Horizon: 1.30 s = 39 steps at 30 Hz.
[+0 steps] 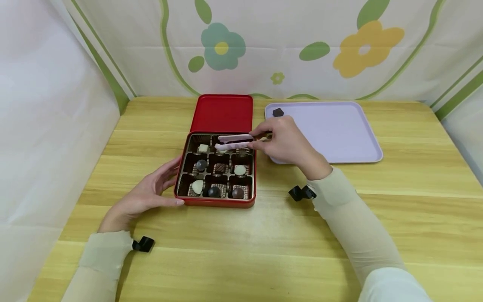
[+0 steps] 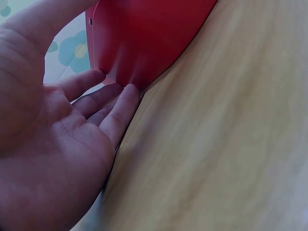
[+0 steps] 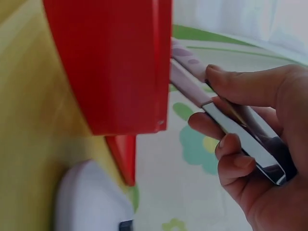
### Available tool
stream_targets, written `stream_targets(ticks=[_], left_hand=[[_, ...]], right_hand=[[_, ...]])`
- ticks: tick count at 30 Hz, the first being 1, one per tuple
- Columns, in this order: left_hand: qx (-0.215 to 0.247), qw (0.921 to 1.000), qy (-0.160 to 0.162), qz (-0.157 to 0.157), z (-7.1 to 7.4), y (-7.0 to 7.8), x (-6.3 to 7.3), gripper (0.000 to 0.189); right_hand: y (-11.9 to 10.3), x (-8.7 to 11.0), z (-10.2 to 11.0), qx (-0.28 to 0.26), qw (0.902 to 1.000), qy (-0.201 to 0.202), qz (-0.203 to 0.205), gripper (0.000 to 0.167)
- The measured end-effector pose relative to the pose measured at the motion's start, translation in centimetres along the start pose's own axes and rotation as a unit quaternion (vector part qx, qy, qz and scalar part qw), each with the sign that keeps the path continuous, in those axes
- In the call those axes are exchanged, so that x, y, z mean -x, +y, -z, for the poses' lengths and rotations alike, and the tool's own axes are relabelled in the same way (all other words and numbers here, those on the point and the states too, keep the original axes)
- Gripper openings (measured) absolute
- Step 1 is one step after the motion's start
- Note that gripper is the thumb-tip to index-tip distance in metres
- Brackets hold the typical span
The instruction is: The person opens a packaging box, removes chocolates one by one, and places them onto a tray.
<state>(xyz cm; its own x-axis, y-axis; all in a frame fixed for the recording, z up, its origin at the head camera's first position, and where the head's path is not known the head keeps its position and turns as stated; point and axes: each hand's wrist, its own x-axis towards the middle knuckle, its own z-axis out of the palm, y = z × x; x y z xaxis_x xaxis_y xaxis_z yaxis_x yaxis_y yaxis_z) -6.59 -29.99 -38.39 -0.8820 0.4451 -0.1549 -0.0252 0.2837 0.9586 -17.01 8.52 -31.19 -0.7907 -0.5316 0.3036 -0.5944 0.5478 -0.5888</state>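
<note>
My right hand (image 1: 283, 140) pinches a pair of metal tongs with pale pink tips (image 1: 232, 146) between thumb and fingers. The tips stand apart over the back row of a red chocolate box (image 1: 216, 202). In the right wrist view the tongs' metal arms (image 3: 238, 137) run back into the palm, and the box wall hides their ends. Chocolates, among them a white one (image 1: 240, 170) and a dark round one (image 1: 214, 191), lie in the box's compartments. My left hand (image 1: 145, 193) rests its fingertips on the box's left side, its thumb at the front corner.
The red lid (image 1: 222, 113) lies behind the box. To the right is a lilac tray (image 1: 332, 130) with one dark chocolate (image 1: 278, 112) at its back left corner. A flowered cloth (image 1: 264, 50) stands behind the wooden table (image 1: 245, 251).
</note>
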Motion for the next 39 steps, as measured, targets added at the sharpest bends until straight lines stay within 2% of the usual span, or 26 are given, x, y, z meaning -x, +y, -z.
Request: stream_targets(ticks=[10, 18, 24, 33, 39], left_hand=[[-0.002, 1.0, 0.0, 0.002, 0.0, 0.1, 0.0, 0.111], [0.008, 1.0, 0.0, 0.003, 0.0, 0.2, 0.0, 0.111], [0.005, 1.0, 0.001, 0.0, 0.1, 0.1, 0.0, 0.111], [0.006, 1.0, -0.003, -0.003, 0.0, -0.1, 0.0, 0.111], [0.0, 1.0, 0.001, 0.001, 0.2, 0.0, 0.1, 0.111]], right_hand=[[-2.5, -1.5, 0.3, 0.082, 0.9951, -0.054, -0.01, 0.013], [-4.0, -2.4, 0.0, 0.11, 0.989, -0.088, -0.043, 0.013], [-4.2, -2.9, -0.2, 0.1, 0.9887, -0.091, -0.065, 0.012], [-3.8, -2.8, -0.4, 0.077, 0.9911, -0.087, -0.064, 0.007], [-4.5, -2.9, 0.1, 0.11, 0.9881, -0.081, -0.071, 0.012]])
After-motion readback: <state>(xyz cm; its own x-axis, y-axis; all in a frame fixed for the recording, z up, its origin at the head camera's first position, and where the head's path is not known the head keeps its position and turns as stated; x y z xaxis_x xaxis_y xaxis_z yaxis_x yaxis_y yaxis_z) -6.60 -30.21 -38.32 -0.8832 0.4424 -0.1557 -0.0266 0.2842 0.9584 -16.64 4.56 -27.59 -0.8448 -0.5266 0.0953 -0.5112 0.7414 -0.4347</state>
